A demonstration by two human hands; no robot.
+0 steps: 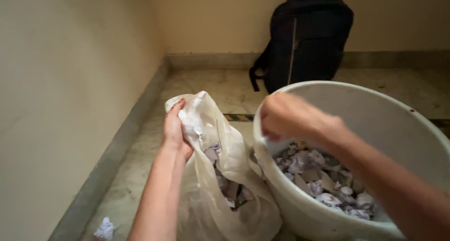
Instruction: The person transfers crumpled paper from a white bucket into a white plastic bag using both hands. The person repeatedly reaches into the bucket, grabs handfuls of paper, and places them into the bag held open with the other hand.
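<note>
crumpled paper scraps [318, 175] lay heaped in the bottom of a large white plastic tub [375, 114] on the marble floor [225, 88], with more of them inside a translucent plastic bag [220, 147] that stood upright just beside the tub's left wall, its long axis running up from the floor and its mouth pointing up. the left hand [174, 128], forearm rising from below, had its fingers closed on the bag's upper rim, while the blurred right hand [286, 117] hung knuckles-up over the tub's near rim, fingers curled downward above the scraps; whether it held any could not be told. a black backpack [304, 39] leaned against the far wall [211, 16], and one loose paper ball [104, 229] lay on the floor near the left wall.
</note>
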